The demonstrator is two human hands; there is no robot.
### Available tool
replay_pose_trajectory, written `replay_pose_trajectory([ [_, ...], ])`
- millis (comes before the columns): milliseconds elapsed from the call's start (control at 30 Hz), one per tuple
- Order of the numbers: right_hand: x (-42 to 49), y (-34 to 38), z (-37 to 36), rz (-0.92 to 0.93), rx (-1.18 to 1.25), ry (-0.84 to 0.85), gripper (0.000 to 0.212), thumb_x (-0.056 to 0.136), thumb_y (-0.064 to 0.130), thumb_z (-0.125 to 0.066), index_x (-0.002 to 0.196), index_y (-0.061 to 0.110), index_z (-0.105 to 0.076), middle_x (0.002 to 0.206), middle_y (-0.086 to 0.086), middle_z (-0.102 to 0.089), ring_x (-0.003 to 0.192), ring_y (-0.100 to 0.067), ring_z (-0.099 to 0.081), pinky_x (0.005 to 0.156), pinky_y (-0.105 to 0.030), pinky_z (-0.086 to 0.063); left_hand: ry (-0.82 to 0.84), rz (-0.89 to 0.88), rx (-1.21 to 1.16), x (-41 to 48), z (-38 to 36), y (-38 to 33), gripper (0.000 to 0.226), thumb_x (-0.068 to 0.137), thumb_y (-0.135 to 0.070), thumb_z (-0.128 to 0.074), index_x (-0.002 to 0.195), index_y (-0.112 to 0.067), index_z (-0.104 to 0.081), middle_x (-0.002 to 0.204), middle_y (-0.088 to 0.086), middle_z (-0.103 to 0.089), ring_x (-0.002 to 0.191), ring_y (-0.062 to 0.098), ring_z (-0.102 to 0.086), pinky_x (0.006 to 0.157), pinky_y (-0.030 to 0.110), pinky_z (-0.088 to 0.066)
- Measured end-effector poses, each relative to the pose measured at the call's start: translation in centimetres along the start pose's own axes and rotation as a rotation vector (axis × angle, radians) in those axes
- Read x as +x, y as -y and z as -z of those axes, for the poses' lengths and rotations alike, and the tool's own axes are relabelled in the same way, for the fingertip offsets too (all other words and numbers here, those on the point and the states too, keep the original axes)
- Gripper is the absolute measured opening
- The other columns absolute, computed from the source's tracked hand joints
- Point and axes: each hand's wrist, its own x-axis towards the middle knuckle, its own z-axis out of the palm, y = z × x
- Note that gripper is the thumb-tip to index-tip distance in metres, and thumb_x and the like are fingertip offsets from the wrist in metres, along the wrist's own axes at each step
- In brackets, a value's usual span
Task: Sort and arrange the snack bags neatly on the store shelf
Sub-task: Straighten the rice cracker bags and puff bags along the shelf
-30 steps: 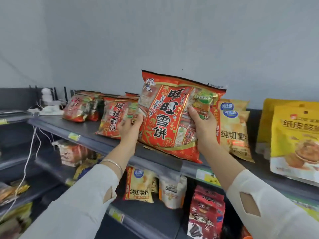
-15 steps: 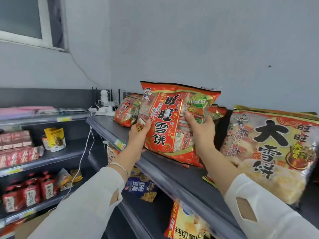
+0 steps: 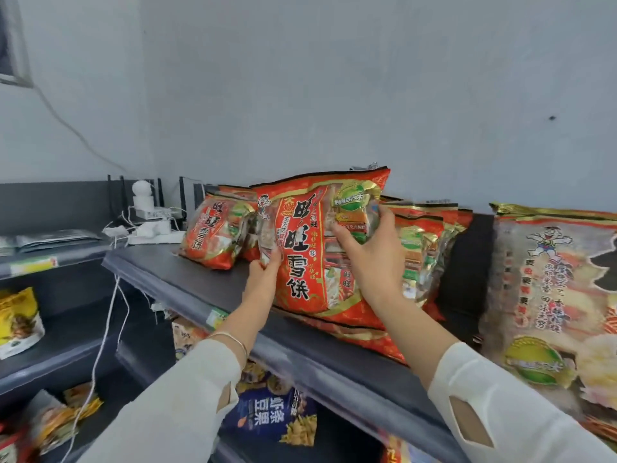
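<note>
Left hand (image 3: 263,279) is closed on the left edge of the red rice-cracker bag (image 3: 310,262), fingers pinching the clear side panel; right hand (image 3: 374,259) is spread over the bag's upper right face, fingertips pressed near the green seal, gripping it from the front; the bag is thus held by both hands.

Position: the bag is stood upright on the top shelf (image 3: 200,289), its bottom seam seen near the front edge, its top leaning toward the wall; matching red bags (image 3: 427,248) are stacked just behind and to its right; a smaller leaning group (image 3: 213,232) lies to its left, toward the shelf's left end; a large pale bag (image 3: 554,295) stands at the right, apart across a dark gap.

Change noted: half a second ago the bag was held slightly raised and tilted toward the camera; it now sits lower, closer to the row behind it, and the right hand has shifted from the side to the face.

Judgement: placement appears nearly complete; pressing flush against the stack, squaring the face forward and release probably remain; slumping forward on release is possible.
</note>
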Motion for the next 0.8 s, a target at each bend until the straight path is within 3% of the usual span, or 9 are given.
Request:
replay_pose_trajectory([
  [67,-0.2,1.5,-2.2,-0.013,0.000,-0.005,0.085,0.077,0.061,-0.066,0.143,0.021,-0.033,0.140,0.003,-0.051,0.123,-0.020,-0.053,0.090,-0.037,-0.049,0.082,0.003,-0.116,1.5,2.1,0.3,0.079,0.090,-0.061,-0.039,0.149,-0.012,-0.018,0.151,0.008,-0.032,0.136,0.029,-0.035,0.110,0.042,-0.030],
  [233,-2.0,3.2,-8.2,-0.114,0.064,-0.026,0.081,0.078,0.060,-0.065,0.142,0.022,-0.033,0.140,0.004,-0.050,0.124,-0.017,-0.051,0.082,-0.029,-0.042,0.116,-0.049,-0.145,5.3,7.3,1.0,0.076,0.091,-0.053,-0.046,0.149,-0.013,-0.019,0.152,0.007,-0.030,0.137,0.026,-0.033,0.107,0.038,-0.030],
  [400,-2.2,3.8,-13.6,-0.205,0.113,-0.034,0.083,0.081,0.055,-0.064,0.146,0.020,-0.027,0.141,-0.004,-0.050,0.123,-0.026,-0.052,0.093,-0.035,-0.042,0.157,-0.101,-0.172,9.4,10.8,2.2,0.073,0.090,-0.051,-0.052,0.150,-0.025,-0.018,0.154,-0.001,-0.028,0.139,0.023,-0.029,0.111,0.042,-0.026],
  [500,-1.5,3.8,-17.1,-0.220,0.153,-0.015,0.081,0.081,0.053,-0.065,0.145,0.019,-0.028,0.137,-0.005,-0.053,0.119,-0.025,-0.054,0.093,-0.035,-0.043,0.146,-0.121,-0.164,12.3,12.7,3.2,0.070,0.089,-0.047,-0.055,0.147,-0.024,-0.024,0.149,-0.003,-0.034,0.136,0.022,-0.034,0.111,0.041,-0.029],
  [667,0.7,3.5,-24.3,-0.242,0.277,0.029,0.079,0.076,0.057,-0.067,0.139,0.025,-0.032,0.120,0.004,-0.061,0.106,-0.019,-0.064,0.093,-0.048,-0.052,0.108,-0.122,-0.155,18.0,15.9,3.8,0.069,0.086,-0.050,-0.059,0.143,-0.023,-0.033,0.142,0.001,-0.046,0.127,0.023,-0.045,0.108,0.047,-0.036],
  [800,3.3,3.6,-29.5,-0.230,0.352,0.058,0.081,0.077,0.055,-0.069,0.141,0.027,-0.028,0.116,0.008,-0.059,0.105,-0.018,-0.064,0.092,-0.047,-0.053,0.036,-0.105,-0.138,22.8,17.6,3.4,0.053,0.087,-0.048,-0.059,0.130,-0.019,-0.045,0.127,0.002,-0.057,0.115,0.022,-0.055,0.102,0.046,-0.043],
])
